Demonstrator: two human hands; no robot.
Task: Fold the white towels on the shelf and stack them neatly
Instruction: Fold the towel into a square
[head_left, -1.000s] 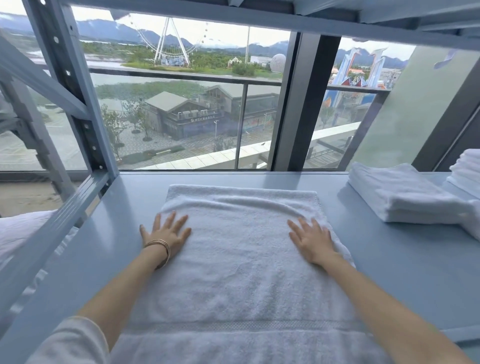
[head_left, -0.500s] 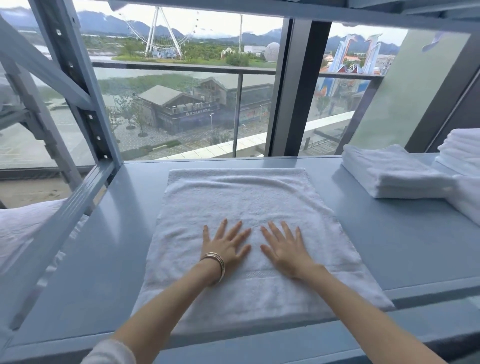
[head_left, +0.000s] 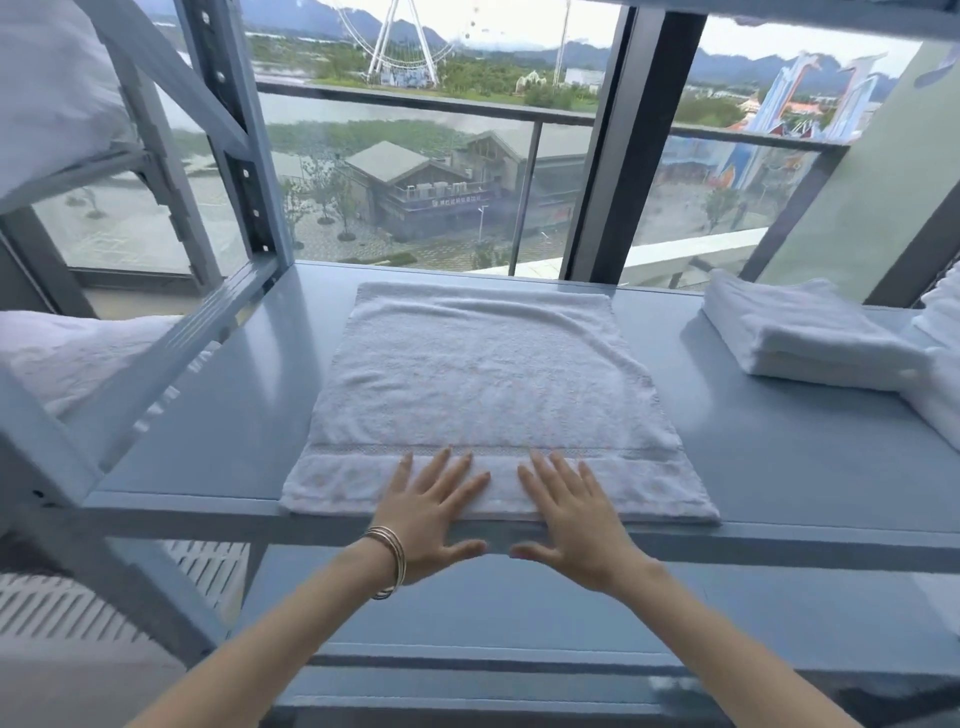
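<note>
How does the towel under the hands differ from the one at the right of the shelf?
The spread towel lies flat in a thin layer at the middle of the shelf; the folded towel is a thick, compact bundle at the right. The spread towel reaches the shelf's front edge, while the folded towel sits toward the back. The left hand and right hand touch only the spread towel, fingers straight. Both towels are white terry.

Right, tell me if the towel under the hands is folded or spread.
Spread flat: the white towel lies as one smooth sheet on the shelf, its woven border band showing. Whether it is doubled over, I cannot tell.
</note>
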